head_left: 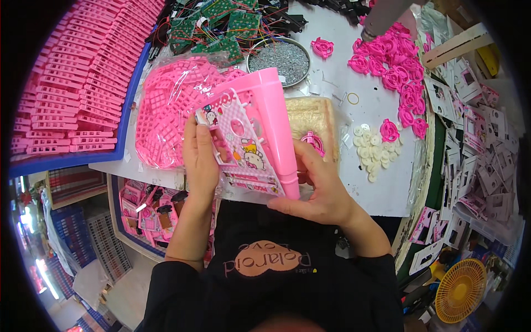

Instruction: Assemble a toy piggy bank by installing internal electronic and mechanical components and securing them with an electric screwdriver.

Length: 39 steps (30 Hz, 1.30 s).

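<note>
A pink plastic toy casing (279, 133) is held tilted above the near edge of the table, between my two hands. Its side facing left carries a printed cartoon panel (243, 138) with a round hole; I cannot tell whether the panel is fixed to the casing. My left hand (200, 157) grips the panel's left edge, thumb up. At the casing's lower right end, my right hand (321, 188) closes round the narrow tip. Just behind the right hand, a pink ring-shaped part (313, 143) lies on a yellowish wrapped pad (326, 110).
A blue crate (130, 105) of stacked pink parts stands left, beside a clear bag (166, 110) of pink grids. Beyond are green circuit boards (221, 25) and a round tin (279, 61) of screws. Pink rings (398, 72) and white discs (371, 149) lie right.
</note>
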### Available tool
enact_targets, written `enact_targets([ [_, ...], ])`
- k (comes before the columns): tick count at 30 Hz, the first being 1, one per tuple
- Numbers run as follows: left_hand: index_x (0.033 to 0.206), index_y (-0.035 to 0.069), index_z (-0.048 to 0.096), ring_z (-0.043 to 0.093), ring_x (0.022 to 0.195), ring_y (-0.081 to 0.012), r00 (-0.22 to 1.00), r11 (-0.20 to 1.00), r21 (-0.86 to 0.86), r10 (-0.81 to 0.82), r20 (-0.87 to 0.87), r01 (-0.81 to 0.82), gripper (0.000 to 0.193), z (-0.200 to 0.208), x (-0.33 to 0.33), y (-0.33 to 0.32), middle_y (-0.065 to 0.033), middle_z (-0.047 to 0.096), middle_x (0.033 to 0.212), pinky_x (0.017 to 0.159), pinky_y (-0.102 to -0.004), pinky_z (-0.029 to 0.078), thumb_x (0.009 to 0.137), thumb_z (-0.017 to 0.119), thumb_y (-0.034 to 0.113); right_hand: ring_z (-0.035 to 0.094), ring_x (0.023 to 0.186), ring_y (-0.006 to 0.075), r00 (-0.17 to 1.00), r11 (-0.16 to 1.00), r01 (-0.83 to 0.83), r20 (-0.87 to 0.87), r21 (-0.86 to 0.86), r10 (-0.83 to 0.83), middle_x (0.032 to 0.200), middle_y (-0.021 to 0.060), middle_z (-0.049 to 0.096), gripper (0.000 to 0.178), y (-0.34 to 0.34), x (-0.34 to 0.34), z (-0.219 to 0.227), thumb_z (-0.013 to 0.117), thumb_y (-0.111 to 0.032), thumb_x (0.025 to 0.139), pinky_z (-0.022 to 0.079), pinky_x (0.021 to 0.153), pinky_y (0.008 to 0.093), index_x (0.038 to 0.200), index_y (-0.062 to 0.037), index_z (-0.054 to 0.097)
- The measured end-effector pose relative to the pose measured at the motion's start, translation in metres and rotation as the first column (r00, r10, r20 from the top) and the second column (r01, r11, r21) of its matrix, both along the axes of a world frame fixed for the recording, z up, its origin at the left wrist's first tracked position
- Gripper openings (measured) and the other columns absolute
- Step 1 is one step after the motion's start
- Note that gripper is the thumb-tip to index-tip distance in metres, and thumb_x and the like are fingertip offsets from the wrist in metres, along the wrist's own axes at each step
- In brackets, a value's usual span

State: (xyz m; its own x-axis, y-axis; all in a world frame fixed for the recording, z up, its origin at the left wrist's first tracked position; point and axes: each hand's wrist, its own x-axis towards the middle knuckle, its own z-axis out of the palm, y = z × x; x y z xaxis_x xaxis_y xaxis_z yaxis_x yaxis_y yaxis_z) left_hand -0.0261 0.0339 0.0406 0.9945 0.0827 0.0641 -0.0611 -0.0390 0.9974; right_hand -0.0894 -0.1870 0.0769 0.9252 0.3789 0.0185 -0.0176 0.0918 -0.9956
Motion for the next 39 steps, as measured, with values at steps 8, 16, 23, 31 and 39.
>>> enact_targets([
  [8,0.158,-0.002,0.013,0.038,0.140,-0.0260,0.973,0.980,0.179,-0.124,0.193,0.089,0.081,-0.006,0.000,-0.003,-0.0197,0.029,0.158,0.115,-0.0389,0.031,0.094,0.059,0.014,0.066,0.107,0.0180,0.990,0.972,0.029,-0.141,0.234,0.004,0.122,0.0133,0.063,0.083,0.009,-0.003,-0.011,0.082,-0.011,0.082,0.054,0.088,0.0324,0.148,-0.0020,0.032],
  [16,0.159,0.004,0.014,0.055,0.120,-0.0186,0.994,0.989,-0.106,-0.108,-0.001,0.107,0.082,0.009,-0.006,-0.005,-0.0147,0.047,0.142,0.098,-0.0319,0.048,0.088,0.054,-0.002,0.065,0.099,0.0148,1.000,0.988,0.017,0.022,0.156,-0.020,0.114,0.0091,0.064,0.082,0.008,-0.004,-0.021,0.084,-0.013,0.081,0.054,0.089,0.0317,0.145,-0.0009,0.035],
  [23,0.159,0.004,0.013,0.056,0.119,-0.0209,0.991,0.983,-0.126,-0.135,-0.004,0.134,0.086,0.008,-0.011,-0.008,-0.0160,0.045,0.143,0.097,-0.0331,0.050,0.085,0.056,-0.006,0.065,0.106,0.0169,0.994,0.993,0.062,0.086,0.098,-0.071,0.122,0.0112,0.062,0.083,0.010,-0.004,-0.024,0.086,-0.015,0.079,0.056,0.089,0.0329,0.144,-0.0012,0.037],
  [31,0.159,0.002,0.016,0.056,0.103,-0.0147,0.990,0.991,0.001,-0.132,-0.056,0.132,0.086,0.000,-0.016,0.001,-0.0127,0.053,0.130,0.088,-0.0282,0.049,0.086,0.061,0.000,0.066,0.108,0.0183,0.993,0.997,0.068,0.096,0.038,-0.072,0.123,0.0114,0.062,0.083,0.010,-0.004,-0.022,0.087,-0.016,0.078,0.057,0.089,0.0339,0.144,-0.0024,0.038],
  [39,0.159,0.002,0.016,0.048,0.086,-0.0091,0.987,0.991,-0.035,-0.135,-0.083,0.132,0.086,0.002,-0.019,-0.003,-0.0048,0.051,0.105,0.074,-0.0228,0.048,0.087,0.063,0.001,0.065,0.108,0.0188,0.995,0.999,0.034,0.096,0.010,-0.035,0.125,0.0128,0.061,0.085,0.007,-0.003,-0.026,0.089,-0.018,0.076,0.057,0.086,0.0325,0.143,-0.0021,0.039],
])
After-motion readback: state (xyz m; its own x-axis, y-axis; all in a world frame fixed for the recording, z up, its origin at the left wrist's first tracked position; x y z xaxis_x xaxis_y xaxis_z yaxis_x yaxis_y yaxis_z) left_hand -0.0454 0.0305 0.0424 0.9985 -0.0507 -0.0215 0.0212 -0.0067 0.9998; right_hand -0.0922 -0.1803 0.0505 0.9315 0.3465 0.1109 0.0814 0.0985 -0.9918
